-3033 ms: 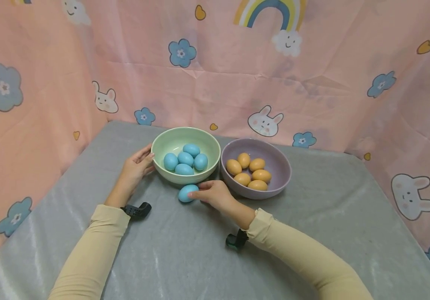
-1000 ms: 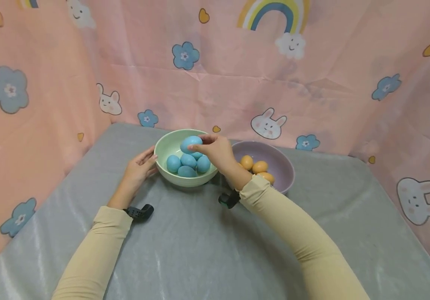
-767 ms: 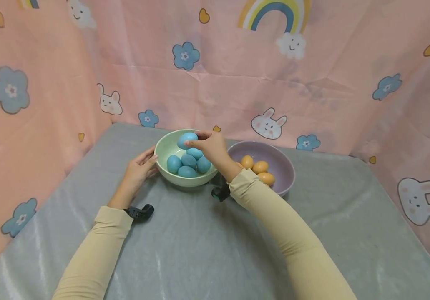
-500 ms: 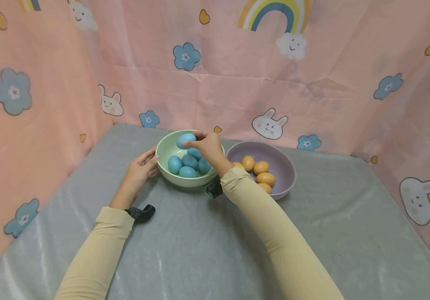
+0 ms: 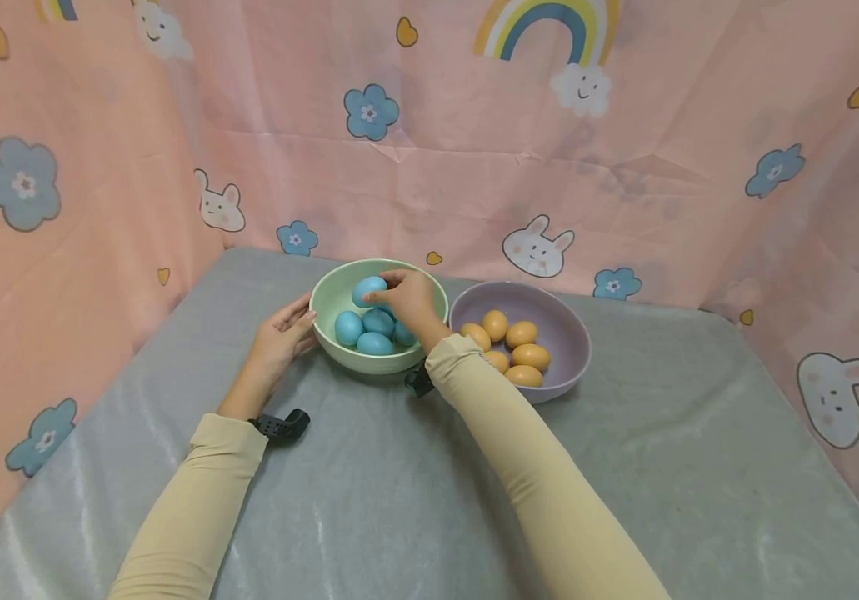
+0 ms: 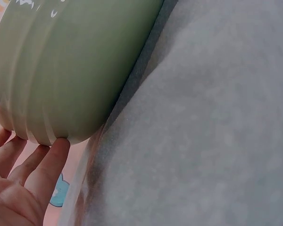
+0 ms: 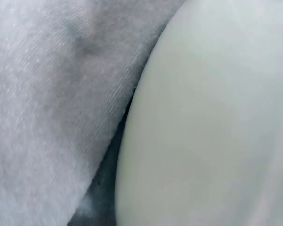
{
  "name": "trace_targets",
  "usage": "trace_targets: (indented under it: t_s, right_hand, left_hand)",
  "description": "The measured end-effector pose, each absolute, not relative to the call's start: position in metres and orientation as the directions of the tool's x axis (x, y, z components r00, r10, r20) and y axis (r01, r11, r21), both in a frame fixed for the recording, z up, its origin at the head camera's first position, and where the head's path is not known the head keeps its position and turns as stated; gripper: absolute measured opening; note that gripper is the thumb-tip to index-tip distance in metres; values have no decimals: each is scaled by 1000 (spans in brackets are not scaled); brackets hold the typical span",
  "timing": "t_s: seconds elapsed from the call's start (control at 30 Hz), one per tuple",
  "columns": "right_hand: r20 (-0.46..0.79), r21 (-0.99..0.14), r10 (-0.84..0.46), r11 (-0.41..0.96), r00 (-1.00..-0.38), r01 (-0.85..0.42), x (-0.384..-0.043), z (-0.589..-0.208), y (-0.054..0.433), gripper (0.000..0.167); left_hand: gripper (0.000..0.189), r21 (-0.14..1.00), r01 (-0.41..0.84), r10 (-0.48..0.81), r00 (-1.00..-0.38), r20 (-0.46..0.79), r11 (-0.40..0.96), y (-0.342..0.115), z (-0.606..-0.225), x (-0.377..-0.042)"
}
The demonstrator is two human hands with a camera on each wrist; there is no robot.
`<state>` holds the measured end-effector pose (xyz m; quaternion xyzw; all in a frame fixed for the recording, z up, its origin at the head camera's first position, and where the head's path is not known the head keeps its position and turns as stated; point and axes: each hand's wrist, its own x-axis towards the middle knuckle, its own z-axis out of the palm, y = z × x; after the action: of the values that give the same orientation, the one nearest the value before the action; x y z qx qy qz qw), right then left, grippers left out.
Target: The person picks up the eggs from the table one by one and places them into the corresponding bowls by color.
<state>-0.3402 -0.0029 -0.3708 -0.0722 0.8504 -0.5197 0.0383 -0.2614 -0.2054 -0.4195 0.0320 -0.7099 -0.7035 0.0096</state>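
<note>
In the head view a light green bowl point(image 5: 379, 364) holds several blue eggs point(image 5: 375, 343). My right hand point(image 5: 410, 300) reaches over its right rim and pinches one more blue egg point(image 5: 368, 292) between thumb and fingers, low inside the bowl near the back. My left hand point(image 5: 279, 337) rests its fingertips on the bowl's left outer side. The left wrist view shows those fingers point(image 6: 45, 172), nearly straight, touching the green wall point(image 6: 70, 70). The right wrist view has only the bowl's outside point(image 7: 203, 122) and cloth; the right fingers are out of sight there.
A purple bowl point(image 5: 571, 350) with several orange eggs point(image 5: 530, 357) stands close beside the green bowl, partly behind the right forearm. Grey cloth point(image 5: 369, 500) covers the table. A pink patterned curtain point(image 5: 459, 192) hangs behind and along both sides.
My right hand has lifted the blue egg from the cloth in front of the green bowl, carried it over the rim, and lowered it inside. The left hand stays at the bowl's side.
</note>
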Motion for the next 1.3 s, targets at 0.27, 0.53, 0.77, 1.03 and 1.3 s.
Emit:
trace_targets:
  t_s: [0.27,0.53,0.77,1.03,1.3]
  right_hand:
    - [28,-862,-167,495,-986,-108,-343,-376,-9,48]
    - [44,-790,-193,594,-980,-152,-342,-377,-14,46]
    - [77,-786,-156,598,-985,-156,-340,-377,-15,26]
    - [68,-872,-80,479,-994,-98,-332,-365,7,16]
    - [-29,-979,-122,203,-992,4,-313,-346,49,23]
  left_hand:
    - [55,999,-38,-64,-997,-37,9,-205,-420,-262]
    - [54,999,-36,-68,-997,-35,9,-205,-419,-261]
    - [54,999,-35,-65,-997,-35,-2,-204,-419,-262]
    - [55,1000,-21,-46,-999,-21,-8,-200,-419,-264]
    - [56,999,-38,-42,-998,-37,23,-205,-416,-259]
